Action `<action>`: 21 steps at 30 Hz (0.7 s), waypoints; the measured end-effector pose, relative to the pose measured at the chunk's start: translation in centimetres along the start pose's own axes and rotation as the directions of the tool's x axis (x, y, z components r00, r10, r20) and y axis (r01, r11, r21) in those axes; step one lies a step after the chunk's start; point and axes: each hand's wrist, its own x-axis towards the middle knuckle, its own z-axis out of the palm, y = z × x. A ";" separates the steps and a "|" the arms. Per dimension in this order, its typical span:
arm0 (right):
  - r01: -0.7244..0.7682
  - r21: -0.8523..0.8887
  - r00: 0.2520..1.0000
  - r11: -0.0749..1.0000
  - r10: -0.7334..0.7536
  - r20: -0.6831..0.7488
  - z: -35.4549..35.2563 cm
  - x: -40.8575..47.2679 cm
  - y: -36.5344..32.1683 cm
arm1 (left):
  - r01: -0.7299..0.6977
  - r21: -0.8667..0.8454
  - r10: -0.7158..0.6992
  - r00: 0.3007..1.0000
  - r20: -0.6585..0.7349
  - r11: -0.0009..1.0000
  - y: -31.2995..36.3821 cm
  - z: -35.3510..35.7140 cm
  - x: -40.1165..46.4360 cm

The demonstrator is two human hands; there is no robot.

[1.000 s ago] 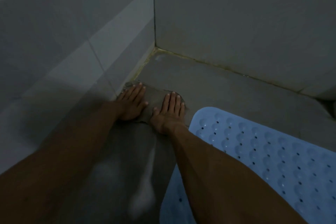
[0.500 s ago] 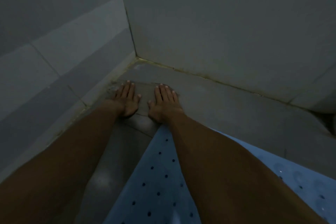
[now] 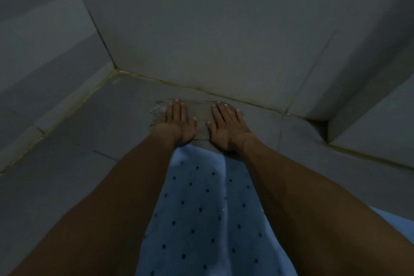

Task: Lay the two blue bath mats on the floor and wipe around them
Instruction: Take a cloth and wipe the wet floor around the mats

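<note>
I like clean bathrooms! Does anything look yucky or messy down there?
Yes. The seam where floor meets wall is stained yellowish. The grey cloth under the left hand and right hand looks frayed on its left edge.

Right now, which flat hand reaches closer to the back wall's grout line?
The right hand; its fingertips nearly meet the yellowed grout line, while the left hand stops shorter.

Dim grey tiled floor [image 3: 94, 119], grey tiled walls [image 3: 212, 29], yellowed grout [image 3: 201, 91]

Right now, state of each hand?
Left hand: open, flat, pressing the cloth on the floor.
Right hand: open, flat on the same cloth, nothing gripped.
</note>
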 end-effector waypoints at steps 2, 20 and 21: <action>-0.022 -0.006 1.000 1.000 0.022 0.014 -0.1 -1.6 1.8 | -0.020 0.009 0.020 1.000 0.011 1.000 1.9 0.5 -1.2; -0.152 -0.119 0.986 0.981 0.160 0.057 -1.3 -11.3 10.6 | -0.360 0.103 0.352 0.932 0.088 0.927 8.2 1.7 -6.6; -0.162 -0.120 0.984 0.979 0.170 0.055 -1.2 -11.8 11.1 | -0.385 0.109 0.377 0.922 0.085 0.916 8.6 1.9 -6.6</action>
